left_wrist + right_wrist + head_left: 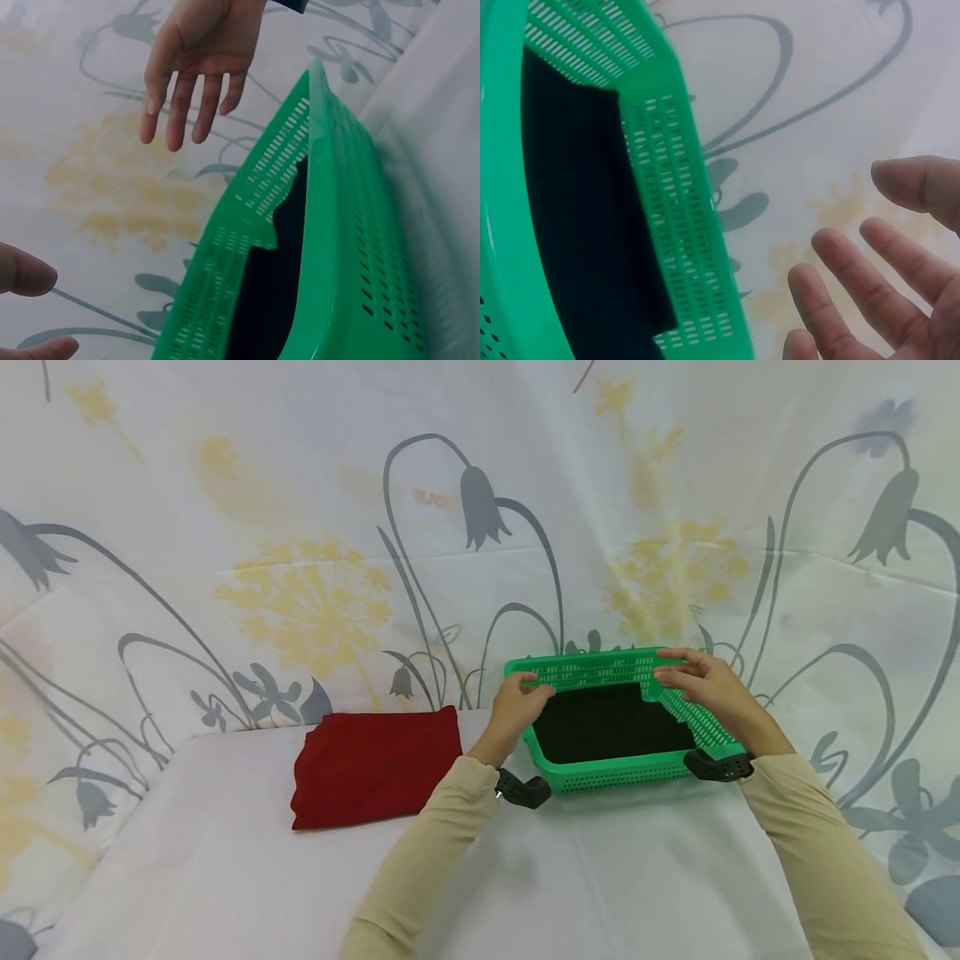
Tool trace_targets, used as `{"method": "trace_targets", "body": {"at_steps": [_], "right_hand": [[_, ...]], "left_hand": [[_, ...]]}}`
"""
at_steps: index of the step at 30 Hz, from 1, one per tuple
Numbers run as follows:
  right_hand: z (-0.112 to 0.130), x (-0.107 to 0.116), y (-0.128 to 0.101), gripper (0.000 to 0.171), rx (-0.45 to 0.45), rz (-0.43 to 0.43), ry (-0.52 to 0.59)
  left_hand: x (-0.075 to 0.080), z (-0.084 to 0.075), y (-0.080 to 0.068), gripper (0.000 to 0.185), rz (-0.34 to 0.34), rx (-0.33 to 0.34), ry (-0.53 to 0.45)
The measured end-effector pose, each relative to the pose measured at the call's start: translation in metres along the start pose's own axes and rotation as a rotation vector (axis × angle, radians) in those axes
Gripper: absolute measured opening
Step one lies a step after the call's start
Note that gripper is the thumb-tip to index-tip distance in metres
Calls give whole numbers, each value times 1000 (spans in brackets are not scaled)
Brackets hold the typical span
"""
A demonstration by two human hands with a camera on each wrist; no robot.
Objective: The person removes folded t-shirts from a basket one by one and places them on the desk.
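A green plastic basket (600,770) with slotted sides stands on the white-covered table, and a flat piece of black cloth (611,724) lies inside it. Over the basket's left side hovers my left hand (517,702), fingers relaxed and holding nothing. My right hand (708,689) is raised above the right side, also without anything in it. In the right wrist view its fingers (870,285) are spread and loosely bent, apart from the rim. The left wrist view shows the right hand (206,60) with fingers hanging, beside the basket (322,210).
A folded dark red cloth (378,767) lies on the table to the left of the basket, close to my left forearm. Behind the table hangs a pale curtain (315,460) with grey and yellow flowers. Both wrists wear black bands (523,788).
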State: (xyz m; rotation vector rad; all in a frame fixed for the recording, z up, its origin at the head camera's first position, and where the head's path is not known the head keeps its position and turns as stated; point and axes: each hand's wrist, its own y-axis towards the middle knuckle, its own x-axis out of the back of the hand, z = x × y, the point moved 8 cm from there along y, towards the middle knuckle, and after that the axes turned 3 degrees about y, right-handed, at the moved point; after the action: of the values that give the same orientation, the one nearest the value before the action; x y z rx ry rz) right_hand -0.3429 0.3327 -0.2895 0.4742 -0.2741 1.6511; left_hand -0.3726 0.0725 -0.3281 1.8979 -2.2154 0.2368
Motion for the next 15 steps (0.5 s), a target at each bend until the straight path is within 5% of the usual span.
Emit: {"method": "trace_targets", "body": {"at_steps": [15], "right_hand": [[-28, 1, 16, 65, -73, 83, 9]], "left_hand": [[-34, -3, 5, 58, -45, -22, -7]]}}
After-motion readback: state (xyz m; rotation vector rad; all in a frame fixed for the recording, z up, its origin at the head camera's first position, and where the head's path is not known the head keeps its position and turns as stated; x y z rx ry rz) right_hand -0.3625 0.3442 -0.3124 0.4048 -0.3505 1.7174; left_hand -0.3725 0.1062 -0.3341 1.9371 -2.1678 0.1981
